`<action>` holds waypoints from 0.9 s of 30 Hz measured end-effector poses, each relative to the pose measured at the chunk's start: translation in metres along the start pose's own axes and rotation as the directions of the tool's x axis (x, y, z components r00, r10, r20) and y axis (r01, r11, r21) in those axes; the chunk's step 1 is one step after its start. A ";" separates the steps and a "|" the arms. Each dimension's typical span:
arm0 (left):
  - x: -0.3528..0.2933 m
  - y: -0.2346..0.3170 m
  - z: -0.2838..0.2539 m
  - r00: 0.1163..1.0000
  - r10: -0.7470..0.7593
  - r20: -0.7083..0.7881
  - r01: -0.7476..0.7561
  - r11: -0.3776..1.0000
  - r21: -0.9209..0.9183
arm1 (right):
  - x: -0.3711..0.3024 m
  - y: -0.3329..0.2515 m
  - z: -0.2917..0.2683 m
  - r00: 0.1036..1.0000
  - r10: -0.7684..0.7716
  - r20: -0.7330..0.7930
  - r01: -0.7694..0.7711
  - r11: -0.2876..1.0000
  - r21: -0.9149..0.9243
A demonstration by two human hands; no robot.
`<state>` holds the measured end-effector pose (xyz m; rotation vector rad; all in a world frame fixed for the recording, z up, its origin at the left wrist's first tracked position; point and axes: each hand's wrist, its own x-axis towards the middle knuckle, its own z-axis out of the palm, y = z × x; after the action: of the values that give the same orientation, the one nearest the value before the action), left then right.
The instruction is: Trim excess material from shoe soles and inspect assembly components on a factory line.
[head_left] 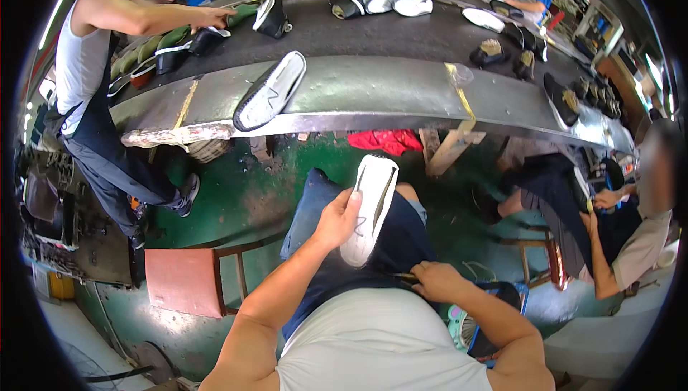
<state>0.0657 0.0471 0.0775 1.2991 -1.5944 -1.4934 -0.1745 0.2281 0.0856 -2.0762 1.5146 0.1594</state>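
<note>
My left hand [337, 220] is closed round the side of a white shoe [367, 240], held upright over my lap with its dark opening facing right. A small dark squiggle marks its white surface. My right hand [436, 280] rests low over the dark apron [401, 237] on my lap, its fingers curled round something thin that I cannot make out. Ahead, a second white shoe with a dark edge [271, 96] leans on the metal rim [358, 90] of the conveyor; neither hand touches it.
A dark conveyor belt [401, 36] carries several black and white shoes. One person [86, 54] stands at the left, reaching over the belt; another [602, 233] sits at the right with a shoe. A red-brown stool [185, 281] stands left of me. Red cloth [387, 141] lies under the conveyor.
</note>
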 end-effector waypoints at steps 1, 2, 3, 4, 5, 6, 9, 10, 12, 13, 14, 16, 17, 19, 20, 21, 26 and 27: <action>0.006 -0.013 0.008 0.979 0.182 -0.091 -0.163 0.969 0.183 | -0.001 0.002 0.001 0.996 -0.061 -0.068 0.060 0.998 -0.016; 0.006 -0.027 0.014 0.982 0.174 -0.079 -0.157 0.970 0.187 | -0.001 -0.001 0.008 0.996 -0.053 -0.066 0.053 0.999 -0.002; 0.010 -0.027 0.021 0.998 0.057 -0.019 -0.049 0.955 0.292 | 0.004 -0.001 0.009 0.997 -0.032 -0.071 0.034 0.999 0.029; 0.014 -0.028 0.027 0.997 -0.066 0.026 0.050 0.916 0.399 | 0.008 -0.003 0.010 0.997 -0.013 -0.075 0.017 0.998 0.058; 0.016 -0.040 0.035 0.997 -0.081 0.020 0.061 0.869 0.490 | 0.010 -0.007 0.012 0.999 0.032 -0.010 -0.031 0.996 0.080; 0.017 -0.037 0.037 0.997 -0.075 0.022 0.055 0.869 0.491 | 0.008 -0.005 0.010 0.999 0.035 -0.015 -0.034 0.996 0.078; 0.025 -0.026 0.037 0.984 -0.177 0.025 0.121 0.762 0.637 | -0.002 0.015 -0.003 0.997 0.019 0.070 -0.038 0.963 0.268; 0.028 -0.021 0.035 0.978 -0.198 0.064 0.103 0.731 0.675 | -0.009 0.027 -0.006 0.997 0.018 0.074 -0.038 0.961 0.273; 0.036 -0.008 0.032 0.960 -0.243 0.139 0.060 0.666 0.744 | -0.021 0.049 -0.009 0.945 0.075 0.320 -0.274 0.716 0.642; 0.036 0.001 0.037 0.968 -0.219 0.125 0.048 0.644 0.763 | -0.024 0.053 -0.005 0.944 0.072 0.323 -0.275 0.713 0.644; 0.039 0.001 0.040 0.966 -0.225 0.124 0.051 0.643 0.764 | -0.029 0.054 0.002 0.954 0.047 0.297 -0.274 0.541 0.795; 0.046 -0.003 0.042 0.971 -0.231 0.056 0.120 0.680 0.723 | -0.030 0.055 0.005 0.973 0.012 0.231 -0.231 0.135 0.964; 0.055 -0.019 0.040 0.973 -0.229 0.029 0.151 0.724 0.674 | -0.027 0.057 0.005 0.972 0.006 0.234 -0.233 0.135 0.963; 0.058 -0.031 0.040 0.981 -0.192 0.037 0.118 0.732 0.671 | -0.014 0.046 -0.003 0.968 -0.052 0.246 -0.250 -0.297 0.922; 0.057 -0.036 0.040 0.987 -0.154 0.042 0.087 0.741 0.666 | -0.006 0.040 -0.004 0.967 -0.055 0.249 -0.254 -0.303 0.919; 0.055 -0.032 0.037 0.986 -0.162 0.047 0.090 0.737 0.670 | 0.003 0.034 -0.004 0.985 0.036 0.169 -0.164 -0.115 0.980; 0.043 -0.042 0.022 0.945 -0.259 0.200 0.191 0.932 0.307 | 0.042 0.008 -0.013 0.979 0.190 -0.074 -0.099 0.761 0.641; 0.044 -0.025 0.019 0.896 -0.347 0.279 0.278 0.926 0.256 | 0.047 0.010 -0.011 0.978 0.207 -0.027 -0.141 0.751 0.645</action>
<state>0.0392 0.0165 0.0415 1.5554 -1.8557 -1.8512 -0.1697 0.1809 0.0722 -1.4044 1.5379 -0.3591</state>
